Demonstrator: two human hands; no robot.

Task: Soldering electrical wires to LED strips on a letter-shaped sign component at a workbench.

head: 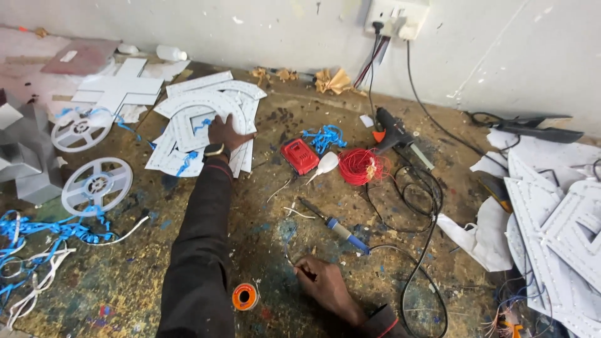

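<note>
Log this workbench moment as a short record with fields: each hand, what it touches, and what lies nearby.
left hand: stretched forward, resting on the stack of white cut-out panels
right hand: low on the bench, fingers pinching what looks like a thin wire; not clear enough to be sure
between hands: soldering iron with blue handle
near right hand: orange solder spool
centre: red box, red wire coil, glue gun
left side: two white reels, blue strips
surface: stained wooden bench
</note>
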